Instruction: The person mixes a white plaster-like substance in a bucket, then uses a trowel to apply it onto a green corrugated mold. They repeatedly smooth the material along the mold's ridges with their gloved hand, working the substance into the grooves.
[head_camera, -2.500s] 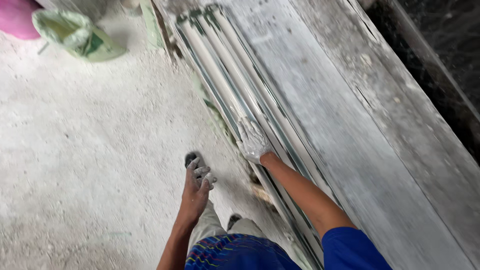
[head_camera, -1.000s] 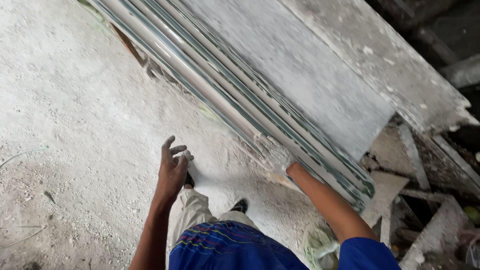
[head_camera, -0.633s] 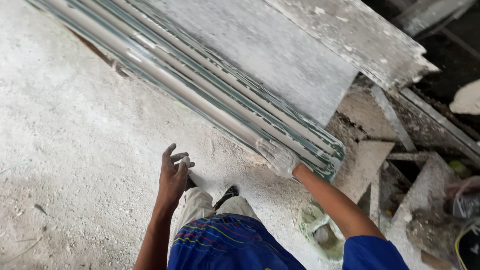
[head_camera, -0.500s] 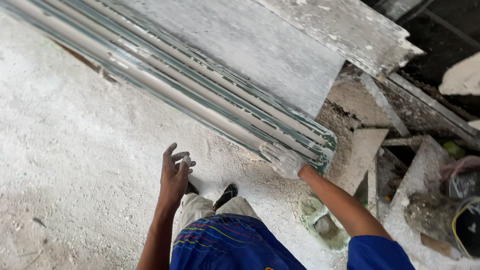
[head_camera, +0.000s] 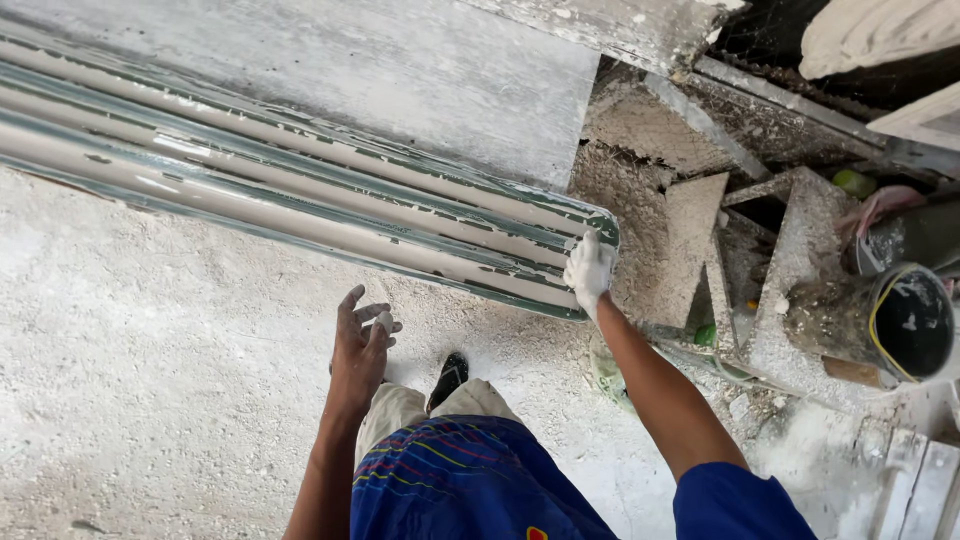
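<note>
Dusty concrete floor, rubble at right

Pale, gritty floor (head_camera: 150, 400) under flat daylight; broken concrete slabs (head_camera: 690, 250) and debris heaped at right, beside a black bucket (head_camera: 910, 320); grey plastered slab (head_camera: 400, 80) along the top.

dusty concrete floor (head_camera: 140, 400), black bucket (head_camera: 910, 322) stood at right, rubble slabs (head_camera: 690, 240), black sandal (head_camera: 450, 377), grey wall panel (head_camera: 400, 80)

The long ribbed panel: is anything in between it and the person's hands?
Nothing visible. The right hand already rests on the end of the panel. The left hand hangs beside it over bare floor, apart from it.
</note>
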